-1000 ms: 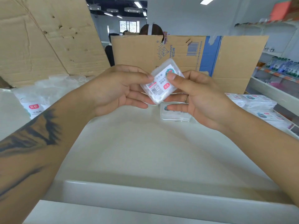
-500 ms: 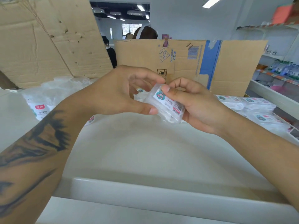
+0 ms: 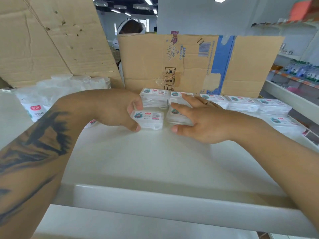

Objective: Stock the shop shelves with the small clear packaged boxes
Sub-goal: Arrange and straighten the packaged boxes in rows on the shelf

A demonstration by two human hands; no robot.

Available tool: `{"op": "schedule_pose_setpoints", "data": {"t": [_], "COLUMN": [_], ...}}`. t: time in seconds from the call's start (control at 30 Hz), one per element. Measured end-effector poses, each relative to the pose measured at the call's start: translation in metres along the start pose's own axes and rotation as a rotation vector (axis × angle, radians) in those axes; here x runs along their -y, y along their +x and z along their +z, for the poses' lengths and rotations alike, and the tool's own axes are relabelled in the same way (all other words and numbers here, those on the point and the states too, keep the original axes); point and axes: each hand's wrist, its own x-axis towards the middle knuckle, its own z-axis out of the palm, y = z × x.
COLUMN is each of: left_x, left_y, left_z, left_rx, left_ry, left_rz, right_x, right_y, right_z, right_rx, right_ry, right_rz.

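Both forearms reach out over the white shelf [image 3: 155, 157], the left one marked with a dark tattoo. The left hand [image 3: 114, 109] curls round a small clear box [image 3: 148, 120], thumb at its near corner and fingers at its far edge, the box lying flat on the shelf. The right hand [image 3: 198, 121] is flat, its fingers straight and spread, resting on a second clear box [image 3: 174, 116] just beside the first; a ring shows on one finger. Behind these two sits a row of stacked clear boxes [image 3: 241, 103] running to the right along the back of the shelf. A brown cardboard carton [image 3: 189, 66] stands upright behind the row, printed "DIAMOND" with a blue barcode and a blue stripe, and another cardboard sheet [image 3: 48, 40] leans at the left. Clear round tubs [image 3: 57, 90] with a red label stand at the far left. Further shelving [image 3: 293, 97] with goods lies to the right, under ceiling lights
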Motion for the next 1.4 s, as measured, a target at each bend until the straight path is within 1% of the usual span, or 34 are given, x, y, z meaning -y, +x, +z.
{"op": "schedule_pose_setpoints", "data": {"t": [0.13,0.27,0.37,0.43,0.6,0.77,0.87,1.0,1.13,1.23,1.33,1.4], "left_x": [0.001,-0.002,-0.007,-0.01,-0.016,-0.018,-0.021,-0.023,-0.025,-0.029,-0.035,-0.04], "left_y": [0.002,0.002,0.002,0.002,0.011,0.018,0.02,0.02,0.017,0.011,0.003,-0.007], "left_z": [0.002,0.003,0.005,0.006,0.012,0.022,0.026,0.029,0.027,0.024,0.021,0.02], "left_rx": [-0.101,-0.201,-0.215,-0.212,-0.289,-0.356,-0.372,-0.372,-0.332,-0.381,-0.445,-0.454], "left_ry": [0.022,0.009,0.023,0.034,0.123,0.095,0.119,0.123,0.077,0.044,0.119,0.185], "left_rz": [-0.013,0.106,0.176,0.167,0.176,0.205,0.219,0.213,0.191,0.17,0.14,0.092], "right_x": [0.0,-0.002,-0.003,-0.003,-0.002,-0.002,-0.002,-0.002,-0.003,-0.004,-0.003,-0.002], "right_y": [0.003,0.004,0.004,0.005,0.005,0.006,0.006,0.006,0.008,0.009,0.011,0.009], "right_z": [0.001,-0.001,0.0,0.0,-0.001,0.0,0.0,0.0,-0.001,0.0,-0.001,-0.003], "right_rx": [-0.018,-0.091,-0.102,-0.105,-0.11,-0.112,-0.109,-0.115,-0.111,-0.112,-0.139,-0.195], "right_ry": [-0.006,-0.004,-0.001,0.002,-0.002,-0.009,-0.012,-0.011,0.003,0.007,0.007,0.003], "right_rz": [0.002,-0.01,-0.007,-0.004,0.002,0.0,0.0,0.0,-0.003,-0.01,-0.046,-0.074]}}
